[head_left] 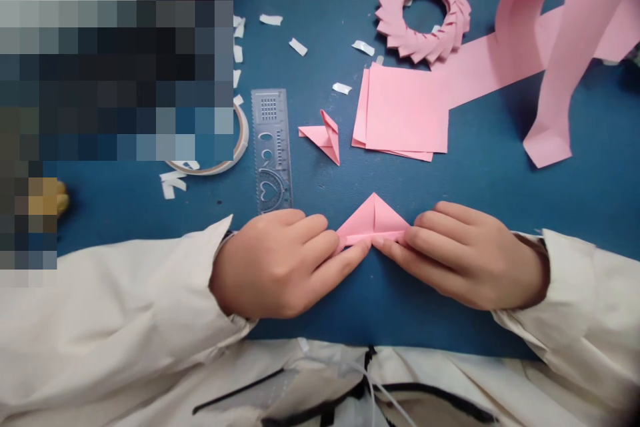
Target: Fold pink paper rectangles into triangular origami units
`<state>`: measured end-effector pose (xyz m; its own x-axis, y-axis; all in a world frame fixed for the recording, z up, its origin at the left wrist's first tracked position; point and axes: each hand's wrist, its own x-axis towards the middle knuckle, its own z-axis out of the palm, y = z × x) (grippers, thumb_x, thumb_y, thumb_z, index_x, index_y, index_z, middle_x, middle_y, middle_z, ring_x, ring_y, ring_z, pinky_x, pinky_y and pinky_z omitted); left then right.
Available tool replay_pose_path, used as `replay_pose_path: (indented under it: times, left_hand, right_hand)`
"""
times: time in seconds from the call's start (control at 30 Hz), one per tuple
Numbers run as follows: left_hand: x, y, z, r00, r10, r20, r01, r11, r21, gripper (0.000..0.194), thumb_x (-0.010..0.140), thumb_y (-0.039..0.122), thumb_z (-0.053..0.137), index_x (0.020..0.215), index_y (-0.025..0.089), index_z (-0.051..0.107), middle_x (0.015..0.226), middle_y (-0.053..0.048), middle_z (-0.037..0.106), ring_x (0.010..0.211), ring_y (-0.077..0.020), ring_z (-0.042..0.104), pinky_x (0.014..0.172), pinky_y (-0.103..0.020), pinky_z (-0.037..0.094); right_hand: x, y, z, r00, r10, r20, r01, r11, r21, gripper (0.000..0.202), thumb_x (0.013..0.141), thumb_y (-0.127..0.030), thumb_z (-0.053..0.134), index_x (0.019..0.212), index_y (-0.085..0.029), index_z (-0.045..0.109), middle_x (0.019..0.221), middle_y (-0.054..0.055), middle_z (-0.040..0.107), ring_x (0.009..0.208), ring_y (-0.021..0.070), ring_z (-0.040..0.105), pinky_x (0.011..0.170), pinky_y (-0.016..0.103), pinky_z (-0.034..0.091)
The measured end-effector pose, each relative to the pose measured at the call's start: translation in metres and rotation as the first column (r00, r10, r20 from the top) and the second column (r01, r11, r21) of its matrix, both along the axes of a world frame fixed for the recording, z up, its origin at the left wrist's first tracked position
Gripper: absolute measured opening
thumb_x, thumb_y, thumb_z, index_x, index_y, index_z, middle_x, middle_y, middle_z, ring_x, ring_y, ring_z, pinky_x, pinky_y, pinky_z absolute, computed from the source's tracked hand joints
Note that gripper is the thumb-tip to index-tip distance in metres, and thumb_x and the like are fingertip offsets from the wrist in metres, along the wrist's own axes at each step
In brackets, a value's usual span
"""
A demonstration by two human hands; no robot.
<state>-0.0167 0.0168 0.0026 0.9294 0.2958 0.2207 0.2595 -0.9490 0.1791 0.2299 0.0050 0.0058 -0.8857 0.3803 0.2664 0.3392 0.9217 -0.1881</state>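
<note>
A pink paper triangle [374, 215] lies on the blue table with its point facing away from me and a narrow folded strip along its near edge. My left hand [287, 260] grips its left corner, fingers curled and one fingertip on the near edge. At the right corner my right hand [465, 253] holds the paper the same way, a fingertip close to the middle of the strip. Beyond the triangle are a small folded pink piece [325, 137] and a stack of pink paper squares [407, 110].
A clear ruler [273, 147] lies beyond my left hand, beside a tape roll [243, 140]. Farther back are a pink folded ring [390, 17], long curling pink strips [575, 47] and white scraps [363, 48]. The upper left is pixelated.
</note>
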Motion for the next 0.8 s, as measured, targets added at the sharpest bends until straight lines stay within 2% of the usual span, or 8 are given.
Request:
replay_pose_path:
  times: [0.3, 0.47, 0.6, 0.7, 0.8]
  left_hand:
    - [-0.002, -0.005, 0.004, 0.999, 0.032, -0.027, -0.032, 0.999, 0.008, 0.027, 0.087, 0.012, 0.035, 0.108, 0.009, 0.052, 0.057, -0.001, 0.051, 0.051, -0.014, 0.041, 0.047, -0.03, 0.027]
    - [-0.005, -0.003, 0.012, 0.999, -0.001, -0.036, 0.001, 1.0, 0.002, 0.027, 0.085, 0.011, 0.035, 0.101, 0.004, 0.056, 0.057, -0.003, 0.053, 0.049, -0.0152, 0.042, 0.045, -0.031, 0.032]
    - [-0.007, -0.002, 0.018, 0.994, -0.073, -0.082, 0.073, 0.997, -0.005, 0.026, 0.082, 0.009, 0.038, 0.093, 0.002, 0.06, 0.055, -0.005, 0.053, 0.048, -0.0153, 0.045, 0.044, -0.03, 0.036]
    - [-0.008, -0.006, 0.014, 0.999, -0.048, -0.017, 0.049, 0.999, 0.022, 0.025, 0.081, 0.01, 0.039, 0.091, 0.002, 0.061, 0.056, -0.006, 0.053, 0.049, -0.0164, 0.046, 0.046, -0.032, 0.037]
    - [-0.008, -0.008, 0.008, 0.999, -0.048, -0.012, 0.048, 0.999, 0.017, 0.028, 0.082, 0.01, 0.037, 0.098, 0.001, 0.058, 0.058, -0.006, 0.054, 0.049, -0.0167, 0.045, 0.046, -0.032, 0.035]
  right_hand:
    - [0.001, -0.006, 0.002, 0.999, -0.036, 0.02, 0.036, 0.999, -0.015, 0.013, 0.083, -0.012, 0.046, 0.076, -0.013, 0.058, 0.067, 0.002, 0.048, 0.061, 0.0122, 0.041, 0.052, 0.029, 0.033]
    - [0.005, -0.009, 0.004, 0.998, -0.057, 0.005, 0.057, 0.998, -0.016, 0.018, 0.077, -0.012, 0.052, 0.059, -0.015, 0.051, 0.062, 0.003, 0.046, 0.06, 0.0145, 0.042, 0.054, 0.032, 0.035]
    - [0.006, -0.011, 0.003, 0.997, -0.074, -0.01, 0.075, 0.997, 0.033, 0.018, 0.079, -0.012, 0.05, 0.061, -0.016, 0.051, 0.061, 0.003, 0.045, 0.059, 0.0146, 0.042, 0.055, 0.032, 0.036]
    - [0.006, -0.011, 0.001, 0.998, -0.05, -0.03, 0.052, 0.997, 0.062, 0.018, 0.079, -0.011, 0.05, 0.062, -0.015, 0.051, 0.065, 0.004, 0.046, 0.06, 0.0138, 0.042, 0.054, 0.031, 0.034]
    - [0.004, -0.009, 0.0, 1.0, -0.024, -0.015, 0.024, 0.999, 0.039, 0.011, 0.079, -0.01, 0.051, 0.069, -0.013, 0.055, 0.065, 0.002, 0.044, 0.059, 0.0127, 0.041, 0.052, 0.03, 0.031]
